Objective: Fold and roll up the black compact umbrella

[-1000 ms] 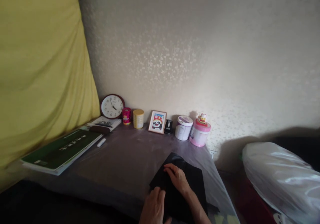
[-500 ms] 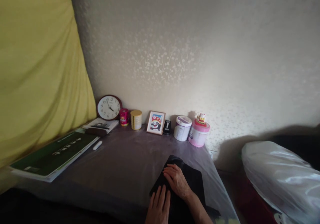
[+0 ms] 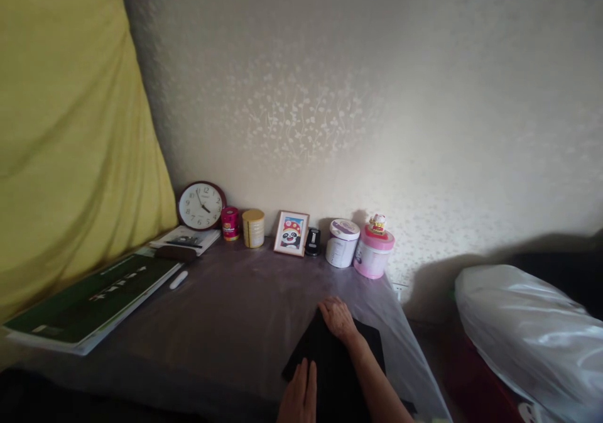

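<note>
Closest in, the left hand lies over the near left side of the folded black cloth, its fingers straight, side by side and laid flat, with nothing gripped that shows. The cloth rests on the table, right there under those fingers, and its long axis seems to run away from the body, though its near end slips out of view. And at the cloth's far edge, here's the right hand, palm down and flattened, no fold pinched in sight; from it, the cloth spreads back toward the body. So both hands touch: the left nearer the cloth's left edge, the right nearer its far one. Well left of the cloth sits the green-covered book. Beyond the cloth, there's the pink-lidded tub, and farther back to its left, the panda picture frame.
</note>
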The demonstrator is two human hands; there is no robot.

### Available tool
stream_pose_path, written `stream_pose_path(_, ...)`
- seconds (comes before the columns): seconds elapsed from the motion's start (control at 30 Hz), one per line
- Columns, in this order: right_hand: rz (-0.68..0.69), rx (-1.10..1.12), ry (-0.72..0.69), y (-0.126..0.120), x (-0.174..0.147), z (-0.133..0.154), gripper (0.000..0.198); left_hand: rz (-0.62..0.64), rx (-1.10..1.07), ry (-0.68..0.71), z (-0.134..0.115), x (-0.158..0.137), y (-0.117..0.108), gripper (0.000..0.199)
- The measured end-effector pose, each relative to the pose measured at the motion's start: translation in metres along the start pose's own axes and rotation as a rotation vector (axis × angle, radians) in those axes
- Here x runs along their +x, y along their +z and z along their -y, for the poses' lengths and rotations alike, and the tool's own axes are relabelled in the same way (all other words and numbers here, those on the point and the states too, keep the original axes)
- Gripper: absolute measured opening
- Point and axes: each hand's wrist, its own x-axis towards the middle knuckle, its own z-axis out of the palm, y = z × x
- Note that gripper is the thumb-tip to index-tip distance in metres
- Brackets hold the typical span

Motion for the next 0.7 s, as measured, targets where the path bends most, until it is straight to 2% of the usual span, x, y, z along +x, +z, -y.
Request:
stream_pose_path(0.1,-0.046,0.007,0.065,0.001,0.003,-0.004,0.032,0.093,-0.085,-0.019,-0.001,0.002,-0.004,0.066)
stream_pose_path(0.2,-0.124,0.005,0.171,-0.009,-0.007,-0.016,0.031,0.16,-0.158,-0.033,-0.001,0.0,-0.009,0.066)
stream_pose_path(0.37,-0.353,0.06,0.407,-0.039,-0.062,-0.047,0.031,0.218,-0.182,-0.01,-0.006,-0.003,-0.026,0.082)
stream_pose_path(0.43,-0.393,0.101,0.495,-0.046,-0.091,-0.053,0.031,0.271,-0.148,-0.034,-0.012,-0.004,-0.036,0.089)
stream_pose_path(0.57,-0.332,0.201,0.634,-0.047,-0.134,-0.041,0.038,0.326,-0.157,-0.074,-0.02,-0.004,-0.054,0.089)
stream_pose_path(0.7,-0.208,0.34,0.716,-0.044,-0.146,-0.02,0.046,0.321,-0.192,-0.067,-0.02,-0.007,-0.059,0.09)
